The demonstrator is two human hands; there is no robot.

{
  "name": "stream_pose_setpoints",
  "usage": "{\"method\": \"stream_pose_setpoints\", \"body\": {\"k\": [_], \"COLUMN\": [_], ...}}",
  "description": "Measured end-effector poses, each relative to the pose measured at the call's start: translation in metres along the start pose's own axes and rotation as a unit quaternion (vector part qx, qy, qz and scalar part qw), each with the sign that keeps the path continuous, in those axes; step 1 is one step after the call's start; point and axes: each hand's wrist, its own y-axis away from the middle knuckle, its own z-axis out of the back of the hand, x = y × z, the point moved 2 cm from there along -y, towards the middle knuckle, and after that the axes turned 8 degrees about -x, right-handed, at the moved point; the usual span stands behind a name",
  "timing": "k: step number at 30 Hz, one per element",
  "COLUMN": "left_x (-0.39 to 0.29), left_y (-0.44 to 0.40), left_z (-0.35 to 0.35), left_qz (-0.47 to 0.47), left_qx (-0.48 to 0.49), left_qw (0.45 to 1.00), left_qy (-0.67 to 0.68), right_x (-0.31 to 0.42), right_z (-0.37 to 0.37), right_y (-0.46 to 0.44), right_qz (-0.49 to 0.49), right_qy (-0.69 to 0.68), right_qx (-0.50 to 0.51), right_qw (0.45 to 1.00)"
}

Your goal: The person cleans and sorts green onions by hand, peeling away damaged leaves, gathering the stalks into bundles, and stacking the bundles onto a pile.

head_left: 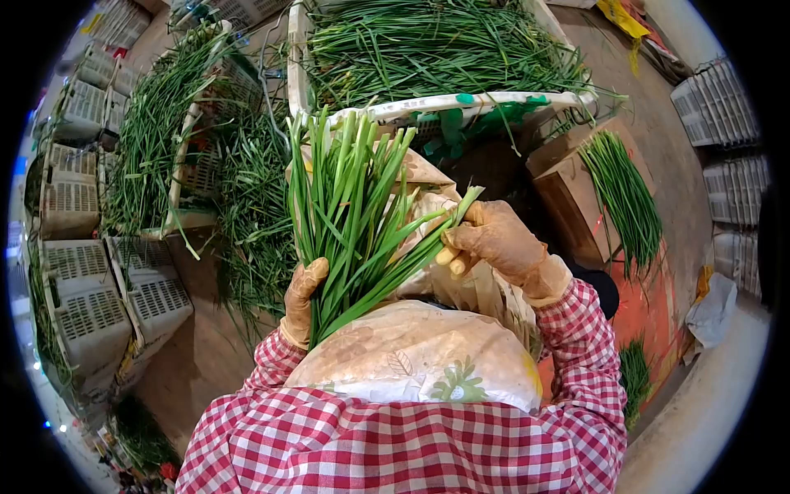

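A bunch of green stalks [350, 206] is being clasped at centre by the gloved left hand [304, 298]; a few stalks [434, 237] on its right are being pinched by the gloved right hand [504, 247], apart from the left. Loose greens [436, 49] are being held by a far white crate [440, 104]; a bundle [623, 196] is being supported by a cardboard box [568, 202] at right.

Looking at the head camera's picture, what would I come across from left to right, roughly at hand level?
Left-side crates, loose green leaves, held green stalks, gloved right hand, gathered green bundle, right-side crates.
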Motion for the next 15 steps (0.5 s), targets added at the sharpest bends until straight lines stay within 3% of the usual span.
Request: {"method": "stream_pose_setpoints", "body": {"k": [2,4,8,15], "left_x": [-0.001,-0.001,-0.002,-0.005], "left_y": [0.0,0.0,0.0,0.004], "left_z": [-0.004,-0.005,-0.006,-0.014], "left_qz": [0.0,-0.001,0.0,-0.014], "left_qx": [0.0,-0.002,-0.005,0.022], "left_qw": [1.0,1.0,1.0,0.999], "left_qy": [-0.004,-0.007,-0.011,-0.033], "right_x": [0.004,0.003,-0.005,0.006], "right_z": [0.003,0.003,0.003,0.005], "right_y": [0.0,0.001,0.006,0.014], "right_qz": [-0.027,-0.082,-0.1,-0.091], "right_qy": [0.043,-0.021,-0.085,0.039], "right_qx": [-0.007,0.015,0.03,0.002], "right_qw": [0.999,0.996,0.991,0.995]}}
